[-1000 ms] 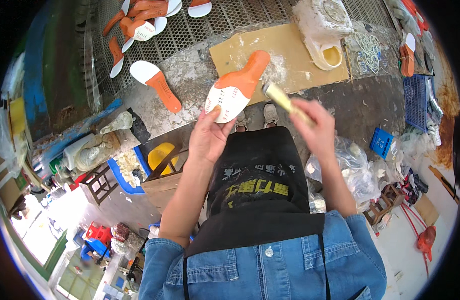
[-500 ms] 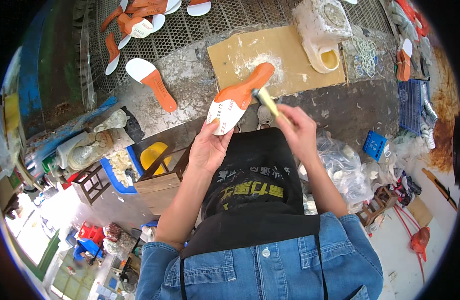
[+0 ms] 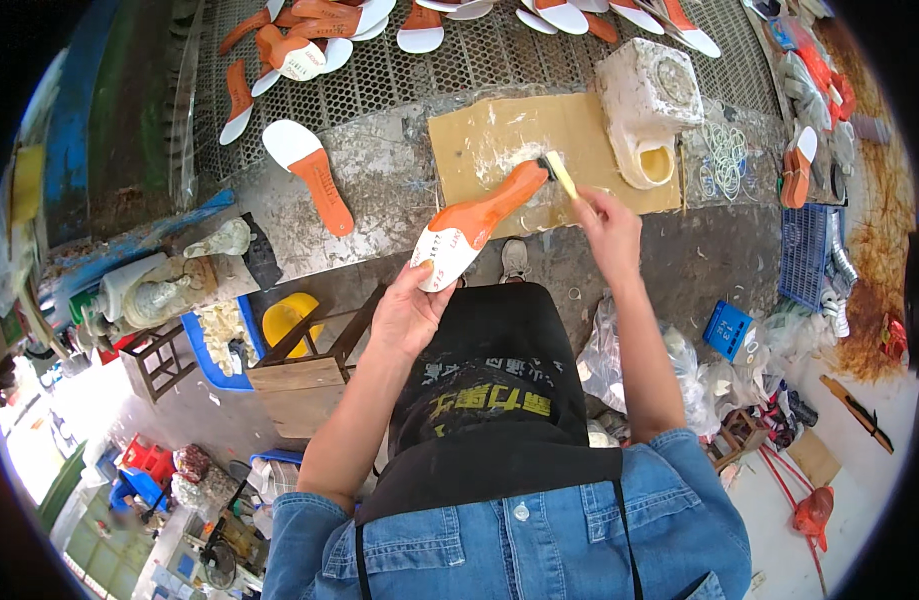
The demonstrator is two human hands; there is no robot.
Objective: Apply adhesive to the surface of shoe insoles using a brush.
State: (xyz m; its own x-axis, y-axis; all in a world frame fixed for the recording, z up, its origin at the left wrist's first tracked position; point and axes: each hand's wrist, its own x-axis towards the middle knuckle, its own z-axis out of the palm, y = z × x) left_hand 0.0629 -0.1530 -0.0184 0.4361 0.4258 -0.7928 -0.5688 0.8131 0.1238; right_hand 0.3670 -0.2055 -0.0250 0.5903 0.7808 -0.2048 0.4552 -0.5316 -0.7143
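My left hand (image 3: 411, 312) grips an orange and white insole (image 3: 471, 228) by its broad white end. Its narrow orange end points up and right over a sheet of brown cardboard (image 3: 479, 130). My right hand (image 3: 609, 232) is closed round the pale handle of a small brush (image 3: 561, 176). The dark bristles are at the insole's orange tip and look to touch it. White smears mark the cardboard behind the tip. Left of my hands, a second insole (image 3: 315, 180) lies by itself on the worn bench.
A crusted white container (image 3: 647, 110) with a yellowish opening stands on the cardboard's right. Several insoles (image 3: 419, 28) lie on the metal mesh (image 3: 479, 60) at the back. Looped string (image 3: 724, 160) lies to the right. A blue crate (image 3: 811, 256) and plastic bags (image 3: 639, 355) are lower right.
The brush has moved from the insole's middle edge up and right to its orange tip, with my right hand following. My left hand keeps its hold. The whole view has shifted slightly.
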